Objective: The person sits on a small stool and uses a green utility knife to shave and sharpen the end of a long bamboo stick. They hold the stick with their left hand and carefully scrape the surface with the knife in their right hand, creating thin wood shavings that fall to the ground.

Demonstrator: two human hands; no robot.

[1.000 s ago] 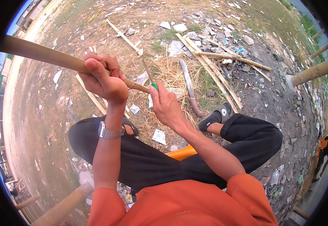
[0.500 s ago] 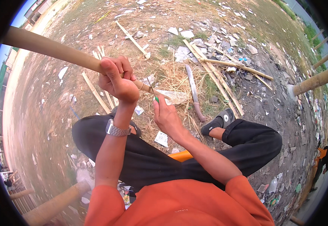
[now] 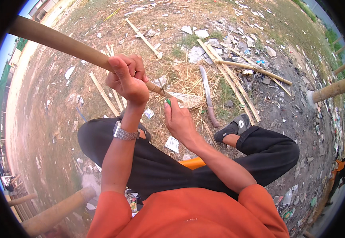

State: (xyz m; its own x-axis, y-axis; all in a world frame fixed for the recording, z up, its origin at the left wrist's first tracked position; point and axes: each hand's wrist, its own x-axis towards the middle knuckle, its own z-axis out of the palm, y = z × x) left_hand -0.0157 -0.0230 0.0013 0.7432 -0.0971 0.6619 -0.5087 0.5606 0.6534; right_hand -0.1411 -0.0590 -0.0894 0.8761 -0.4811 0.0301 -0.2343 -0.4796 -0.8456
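A long bamboo pole slants in from the upper left, and my left hand is wrapped round it near its narrow lower end. My right hand holds a small thin-bladed knife with a green handle. The blade crosses the pole's end, just beyond my left fist; whether it is cutting in cannot be made out. Most of the handle is hidden in my right fingers. On the straw past my right hand lies a machete with a brown handle, touched by neither hand.
Split bamboo strips lie at the right, more strips at the left, and one strip farther off. Broken tile pieces litter the ground. Upright bamboo posts stand at the right; another post is at lower left.
The pole's far end has risen slightly. Both hands keep their grips, and the blade stays at the pole's end. The whole view has shifted a little.
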